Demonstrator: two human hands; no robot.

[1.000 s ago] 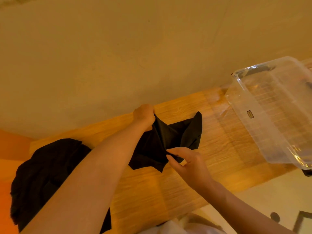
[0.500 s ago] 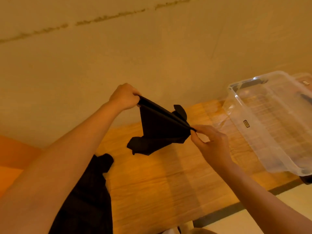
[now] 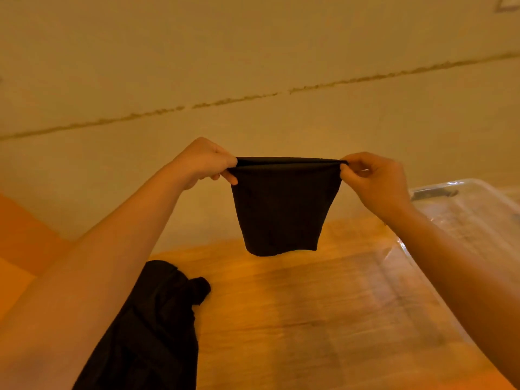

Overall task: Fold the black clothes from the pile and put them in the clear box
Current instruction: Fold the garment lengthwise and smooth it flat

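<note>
A small black garment point(image 3: 281, 209) hangs in the air above the wooden table point(image 3: 295, 305), stretched flat by its top edge. My left hand point(image 3: 201, 161) pinches the left end of that edge and my right hand point(image 3: 374, 181) pinches the right end. The pile of black clothes point(image 3: 152, 333) lies on the table at the lower left, partly hidden by my left forearm. The clear box point(image 3: 461, 209) stands on the table at the right, behind my right arm, and looks empty.
A plain beige wall point(image 3: 253, 66) with a long crack runs close behind the table. An orange surface point(image 3: 22, 249) lies left of the table. Bare wood shows between the pile and the box.
Both hands have lifted the garment off the table and pulled its top edge apart until it hangs flat. The view has tilted upward toward the wall.
</note>
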